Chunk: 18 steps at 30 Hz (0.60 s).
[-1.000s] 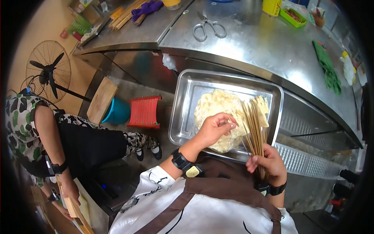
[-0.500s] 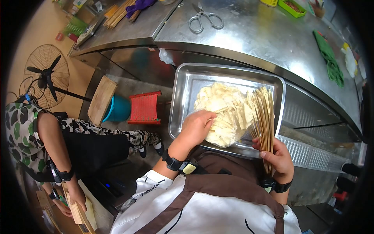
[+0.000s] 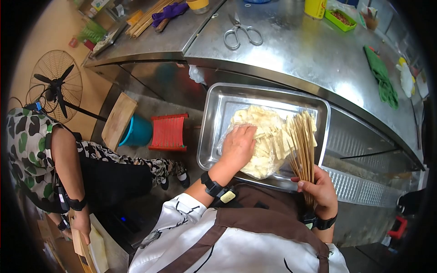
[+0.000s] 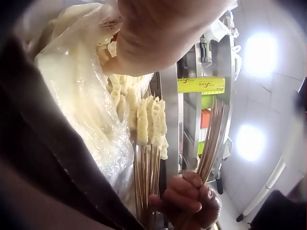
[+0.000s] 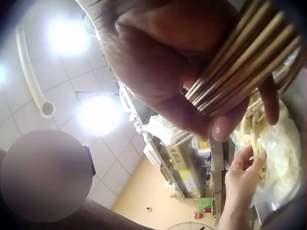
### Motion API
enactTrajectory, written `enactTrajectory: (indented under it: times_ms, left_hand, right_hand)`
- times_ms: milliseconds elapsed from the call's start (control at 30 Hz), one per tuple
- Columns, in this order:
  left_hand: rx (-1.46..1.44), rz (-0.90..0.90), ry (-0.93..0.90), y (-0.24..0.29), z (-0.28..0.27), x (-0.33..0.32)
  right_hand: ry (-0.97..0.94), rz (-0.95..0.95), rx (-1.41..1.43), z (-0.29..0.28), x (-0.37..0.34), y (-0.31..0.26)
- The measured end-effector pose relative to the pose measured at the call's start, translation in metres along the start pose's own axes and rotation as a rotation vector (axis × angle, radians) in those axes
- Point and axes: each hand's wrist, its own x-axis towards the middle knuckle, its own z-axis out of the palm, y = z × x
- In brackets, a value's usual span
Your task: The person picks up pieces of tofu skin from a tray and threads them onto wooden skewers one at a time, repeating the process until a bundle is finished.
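Note:
A pile of pale, folded food pieces (image 3: 261, 157) lies in clear plastic in a metal tray (image 3: 207, 123). The left hand (image 3: 239, 146) lies over the pile's left side; in the right wrist view the fingers of that left hand (image 5: 244, 175) touch the pieces. Thin wooden sticks (image 3: 306, 154) are gripped near their lower ends by the right hand (image 3: 321, 189), over the tray's right side. Several pale pieces threaded on sticks (image 4: 152, 122) show beside the plastic in the left wrist view, next to the right hand (image 4: 189, 199).
Beyond the tray, a steel counter (image 3: 282, 50) bears scissors (image 3: 242, 36), a green cloth (image 3: 381, 77) and a green box (image 3: 340, 20). To the left are a red stool (image 3: 168, 132), a blue bucket (image 3: 136, 132), a fan (image 3: 54, 86) and another person (image 3: 68, 159).
The left hand has come down onto the left of the pile, its fingers now stretched over it. The right hand still holds the sticks, which stand more upright than a second ago.

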Motion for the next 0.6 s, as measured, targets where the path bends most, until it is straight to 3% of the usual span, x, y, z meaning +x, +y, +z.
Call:
enactTrajectory:
  times_ms: [133,433,500,533,600]
  left_hand:
    - [0.003,-0.07,-0.074,0.006,-0.001,0.006]
    - [-0.211,-0.149,0.002,0.001,-0.003,0.002]
    - [-0.524,-0.293,-0.042,0.001,-0.008,0.001]
    - [-0.524,-0.292,-0.041,-0.002,-0.005,0.0]
    - [-1.062,-0.577,-0.126,-0.008,0.0,-0.004]
  right_hand:
    - [0.03,0.005,-0.009,0.002,0.002,0.0]
    - [0.044,-0.005,-0.025,0.003,0.005,0.001]
    - [0.05,0.007,-0.026,0.005,0.005,-0.001]
    - [0.056,0.018,-0.026,0.005,0.005,-0.002]
    - [0.06,0.021,-0.029,0.007,0.005,-0.004]
